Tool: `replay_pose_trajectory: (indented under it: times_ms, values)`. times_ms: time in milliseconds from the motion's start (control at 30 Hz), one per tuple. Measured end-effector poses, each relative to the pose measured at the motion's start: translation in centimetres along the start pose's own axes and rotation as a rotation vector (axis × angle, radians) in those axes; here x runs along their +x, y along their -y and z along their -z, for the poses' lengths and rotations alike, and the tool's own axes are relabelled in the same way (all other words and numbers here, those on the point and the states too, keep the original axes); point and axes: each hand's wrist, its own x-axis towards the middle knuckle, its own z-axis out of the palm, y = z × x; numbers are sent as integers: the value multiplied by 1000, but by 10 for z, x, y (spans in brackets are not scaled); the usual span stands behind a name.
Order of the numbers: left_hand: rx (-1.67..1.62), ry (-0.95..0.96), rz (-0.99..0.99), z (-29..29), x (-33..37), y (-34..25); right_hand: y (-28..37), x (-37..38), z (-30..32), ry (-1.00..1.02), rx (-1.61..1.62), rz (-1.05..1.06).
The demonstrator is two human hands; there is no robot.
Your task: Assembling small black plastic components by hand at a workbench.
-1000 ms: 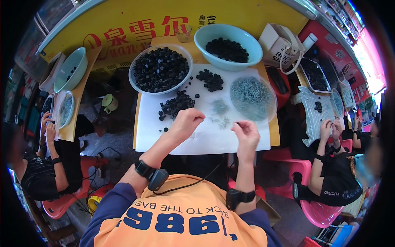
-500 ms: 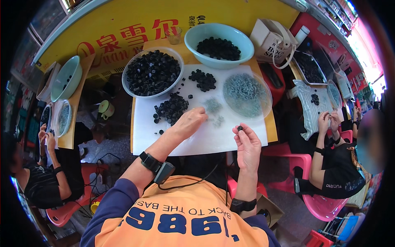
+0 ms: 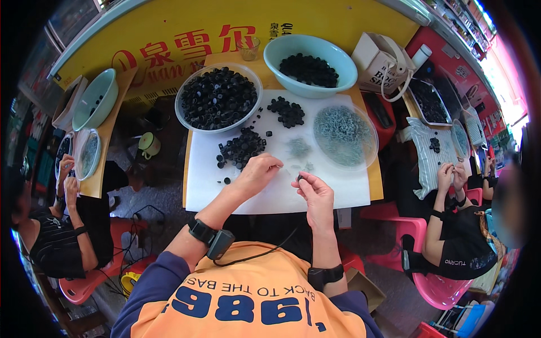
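My right hand (image 3: 317,197) pinches a small round black plastic part (image 3: 300,177) over the near edge of the white foam sheet (image 3: 225,194). Just to its left, my left hand (image 3: 260,173) has thumb and fingertips pressed together; whatever sits between them is too small to make out. Beyond the left hand lies a loose heap of black parts (image 3: 241,147), with a second heap (image 3: 285,111) farther back. A little pile of pale metal pieces (image 3: 298,147) is in front of my hands, beside a shallow clear tub (image 3: 369,160) holding many more.
A clear bowl (image 3: 179,110) of black parts and a pale green basin (image 3: 352,70) stand at the back. Beyond are a glass cup (image 3: 248,49) and a cream tote bag (image 3: 380,59). Two people work at side tables, left (image 3: 70,186) and right (image 3: 451,180).
My right hand has moved left with the black part, closer to my left hand. My left hand stays pinched over the sheet. The whole view has shifted slightly.
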Motion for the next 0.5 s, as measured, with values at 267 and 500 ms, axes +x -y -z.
replay_pose_trajectory:
  times_ms: [267, 500]
  values:
    - [-533, 64, 482, 5, 2, -10, 4, 5, -10, 16, -38, 21]
    - [-1028, 118, 555, 13, 1, -19, -5, 8, -8, 89, -542, 154]
